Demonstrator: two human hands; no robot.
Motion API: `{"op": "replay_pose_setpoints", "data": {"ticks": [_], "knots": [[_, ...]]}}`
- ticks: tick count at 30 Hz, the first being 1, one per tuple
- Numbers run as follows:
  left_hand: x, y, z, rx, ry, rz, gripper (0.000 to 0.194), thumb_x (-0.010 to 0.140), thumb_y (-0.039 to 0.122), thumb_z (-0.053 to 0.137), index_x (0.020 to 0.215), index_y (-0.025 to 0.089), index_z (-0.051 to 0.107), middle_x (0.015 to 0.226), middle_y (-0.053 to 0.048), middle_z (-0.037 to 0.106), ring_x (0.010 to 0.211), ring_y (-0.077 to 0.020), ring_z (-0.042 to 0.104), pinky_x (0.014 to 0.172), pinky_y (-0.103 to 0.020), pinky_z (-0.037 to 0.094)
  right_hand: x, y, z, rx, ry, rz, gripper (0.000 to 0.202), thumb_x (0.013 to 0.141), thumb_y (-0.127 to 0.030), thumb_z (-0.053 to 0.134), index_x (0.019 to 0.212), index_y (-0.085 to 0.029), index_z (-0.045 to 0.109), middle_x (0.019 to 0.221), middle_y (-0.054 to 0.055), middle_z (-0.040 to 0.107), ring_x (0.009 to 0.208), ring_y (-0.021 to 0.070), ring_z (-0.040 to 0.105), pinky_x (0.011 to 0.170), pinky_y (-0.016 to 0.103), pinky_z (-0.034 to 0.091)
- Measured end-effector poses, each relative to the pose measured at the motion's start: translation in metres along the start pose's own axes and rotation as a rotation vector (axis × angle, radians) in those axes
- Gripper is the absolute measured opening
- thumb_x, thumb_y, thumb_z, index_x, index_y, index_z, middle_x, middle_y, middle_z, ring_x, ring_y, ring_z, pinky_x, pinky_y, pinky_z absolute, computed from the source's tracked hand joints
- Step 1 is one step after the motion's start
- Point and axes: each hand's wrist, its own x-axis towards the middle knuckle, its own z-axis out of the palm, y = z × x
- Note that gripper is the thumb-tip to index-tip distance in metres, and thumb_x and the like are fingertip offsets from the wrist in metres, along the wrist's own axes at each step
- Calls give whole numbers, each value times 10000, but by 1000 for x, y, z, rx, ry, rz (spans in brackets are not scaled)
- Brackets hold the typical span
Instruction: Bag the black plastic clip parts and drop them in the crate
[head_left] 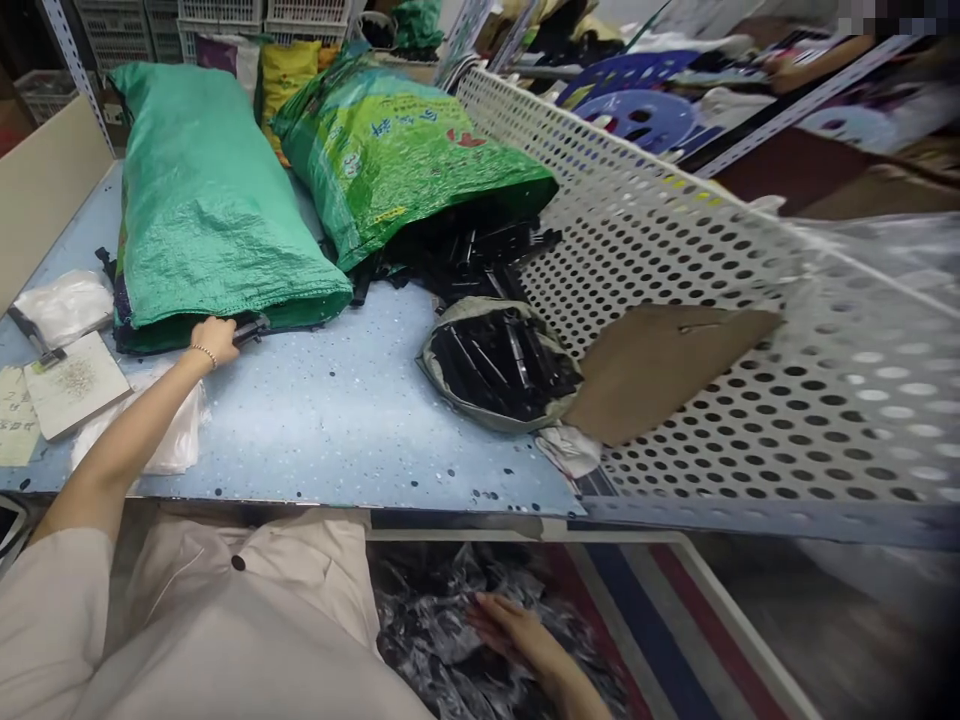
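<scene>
White plastic bags (180, 425) lie beneath my left forearm; my left hand (216, 340), fingers closed around black pieces (251, 330), is positioned at the open mouth of the teal sack (217, 200) on the blue table (337, 400). Right of it, the printed green bag (420, 150) opens onto loose black parts (480, 250). Below the table edge, my right hand (514, 630), fingers extended and close together, is located at the plastic-wrapped items (442, 610), left of the striped surface (645, 620).
</scene>
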Motion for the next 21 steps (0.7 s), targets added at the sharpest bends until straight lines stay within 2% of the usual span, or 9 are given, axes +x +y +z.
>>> {"op": "replay_pose_setpoints", "data": {"ticks": [2,4,6,8,10,13,15,19,21], "knots": [[-32,14,3,-231,-3,-9,427,661,208,725,1054,171,563,925,-116,657,912,-299,651,779,-390,503,1,-51,-2,115,-101,-42,427,747,-657,589,828,-258,716,876,114,774,810,290,746,736,429,590],[-70,35,8,-699,-124,-33,474,718,249,693,1130,189,466,887,-58,620,776,-233,654,693,-356,517,0,-115,10,135,-113,-234,483,819,-651,567,963,-211,705,915,131,757,799,257,715,719,389,578],[-109,59,13,-1040,-248,-28,542,778,329,672,1211,215,367,926,-36,590,737,-198,652,665,-343,528,3,-180,33,146,22,-469,503,895,-644,482,1051,-203,665,937,118,736,764,217,672,704,356,555],[-141,77,15,-1173,-309,-18,587,815,397,662,1258,237,312,983,-36,571,747,-173,641,676,-332,531,12,-237,63,55,177,-718,490,950,-606,415,1128,-198,621,998,118,706,836,212,646,753,349,530],[-163,86,15,-1218,-325,-18,597,847,455,635,1290,251,290,1038,-45,563,770,-160,631,696,-322,529,25,-276,90,-145,300,-950,448,970,-569,413,1104,-190,611,1001,122,675,898,224,610,808,356,496],[-180,83,15,-1224,-296,-20,528,906,491,549,1309,255,304,1099,-58,572,874,-180,634,764,-331,523,45,-305,122,-395,332,-1166,381,1000,-499,398,963,-191,618,896,113,635,878,228,559,776,333,449],[-185,76,18,-1164,-202,-12,481,929,478,522,1299,243,323,1144,-71,581,999,-212,627,852,-353,506,55,-312,137,-397,262,-1191,380,1015,-475,372,901,-195,603,843,94,615,833,213,541,739,312,424],[-183,64,31,-1050,5,-34,472,928,432,551,1287,226,325,1201,-89,583,1116,-241,600,941,-377,458,62,-310,159,-119,-1,-974,445,1041,-504,243,913,-212,553,753,11,577,702,152,523,680,261,408],[-177,59,37,-1085,46,-97,421,932,415,536,1256,226,346,1146,-72,600,1065,-225,612,911,-361,464,55,-299,168,-146,-76,-911,483,1032,-553,224,926,-215,552,741,3,576,678,146,517,664,257,395]]}}
